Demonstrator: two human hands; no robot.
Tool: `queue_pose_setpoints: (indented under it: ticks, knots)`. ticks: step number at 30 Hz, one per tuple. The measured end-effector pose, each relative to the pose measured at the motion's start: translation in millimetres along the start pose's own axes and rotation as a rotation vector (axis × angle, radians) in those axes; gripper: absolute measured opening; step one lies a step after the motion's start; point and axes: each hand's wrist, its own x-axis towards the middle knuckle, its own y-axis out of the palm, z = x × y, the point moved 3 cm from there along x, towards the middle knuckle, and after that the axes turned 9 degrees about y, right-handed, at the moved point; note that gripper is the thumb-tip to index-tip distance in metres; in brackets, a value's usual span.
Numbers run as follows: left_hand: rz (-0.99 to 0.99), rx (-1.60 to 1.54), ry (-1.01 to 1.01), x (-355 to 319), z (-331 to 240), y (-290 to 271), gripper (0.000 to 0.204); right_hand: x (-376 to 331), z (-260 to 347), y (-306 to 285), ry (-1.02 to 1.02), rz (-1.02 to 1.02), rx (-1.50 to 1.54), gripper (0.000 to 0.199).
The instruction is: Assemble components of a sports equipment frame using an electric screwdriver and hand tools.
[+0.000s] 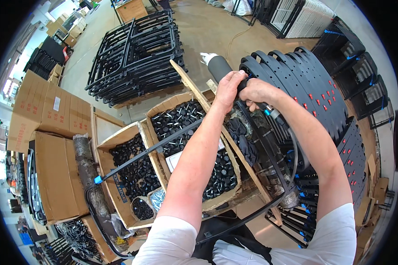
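Note:
Beyond the wooden plank, my left hand [228, 89] is closed around the lower end of a dark grey foam-like sleeve [219, 68], which has white plastic at its far end. Close against it, my right hand [256, 92] is curled around a dark tool whose blue-ringed hose fitting [268, 111] shows below the fingers. From there a grey hose [295, 148] curves down. A bent black metal tube frame [272, 154] lies across the work area, one bar running up to my hands. Another bar, with a blue cap [98, 179], crosses the boxes. My fingers hide where sleeve, tool and bar meet.
Cardboard boxes of black knobs [177, 123] and small black parts [135, 163] sit below my left arm. A wooden plank [247, 165] slants alongside. Black curved panels with red pieces [314, 95] stand at right. Stacked black frames [135, 55] lie beyond; large cartons [59, 176] stand left.

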Motion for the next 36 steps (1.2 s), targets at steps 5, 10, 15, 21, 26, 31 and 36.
queue_pose_setpoints:
  ticks: [5,10,15,21,26,31,36]
  knots:
    - [-0.019,0.016,0.089,7.2,0.9,-1.0,0.027,11.6,0.9,1.9,-0.097,0.081,0.145,0.010]
    - [0.001,-0.112,0.070,10.6,7.7,15.6,0.027,-7.0,-1.1,-6.7,-0.007,-0.020,0.182,0.002]
    - [-0.025,-0.005,0.034,5.3,-16.3,-6.5,0.024,-15.4,27.8,9.1,-0.017,0.012,0.171,0.001]
    - [-0.001,0.057,0.175,-24.5,-85.8,-5.6,0.030,-50.7,66.4,10.1,-0.120,-0.045,0.056,0.008]
    - [-0.097,0.083,0.161,-115.6,-152.8,-97.2,0.025,-103.7,151.4,106.2,-0.217,-0.039,-0.340,0.030]
    - [-0.271,0.137,0.154,-200.8,-206.7,-209.4,0.027,-125.3,226.9,220.7,-0.337,0.014,-0.337,0.033]
    - [-0.267,0.046,0.145,-223.8,-217.2,-234.5,0.025,-127.1,243.2,254.2,-0.349,-0.071,-0.417,0.039]
